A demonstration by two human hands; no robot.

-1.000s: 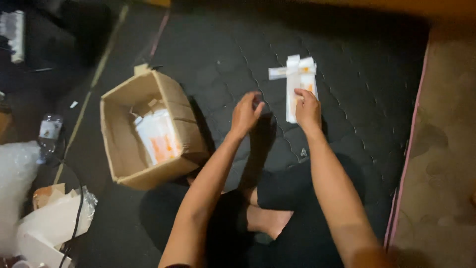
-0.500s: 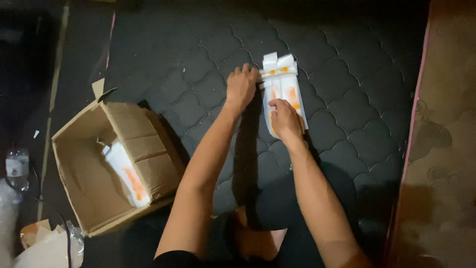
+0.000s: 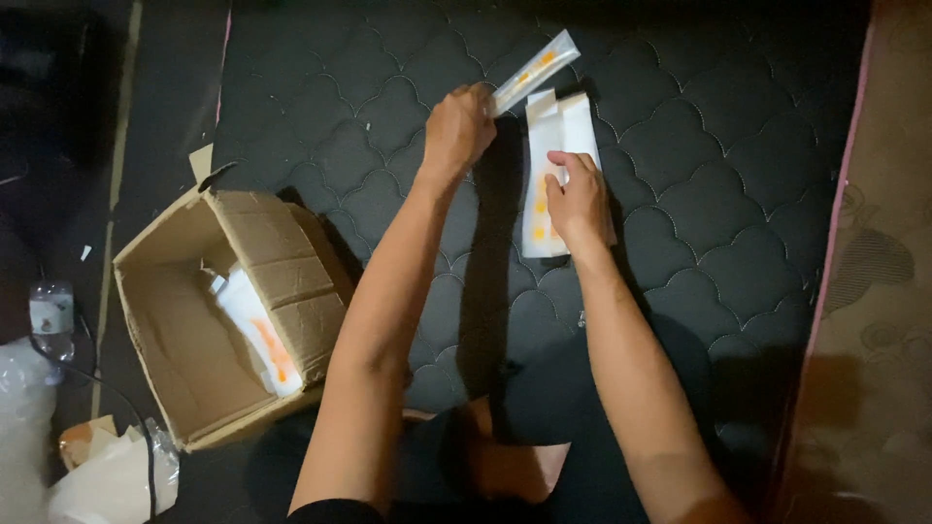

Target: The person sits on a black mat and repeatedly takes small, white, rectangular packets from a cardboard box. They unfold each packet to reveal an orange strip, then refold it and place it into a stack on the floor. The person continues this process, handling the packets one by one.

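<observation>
My left hand (image 3: 456,129) is raised over the dark quilted mat (image 3: 738,194) and grips one narrow white packet with orange marks (image 3: 535,70), which points up and to the right. Just to its right, my right hand (image 3: 578,199) presses down on a flat stack of the same white packets (image 3: 563,126) lying on the mat. My forearms reach forward from the bottom of the view, and my bent legs show below them.
An open cardboard box (image 3: 155,330) stands at the left with more white and orange packets (image 3: 257,335) inside. A plastic bottle (image 3: 49,315), a cable and crumpled plastic bags (image 3: 107,480) lie at the far left. A patterned brown rug (image 3: 879,291) borders the mat's right edge.
My left hand has picked one packet off the stack and lifted it. My right hand has stayed on the stack. The view has shifted a little.
</observation>
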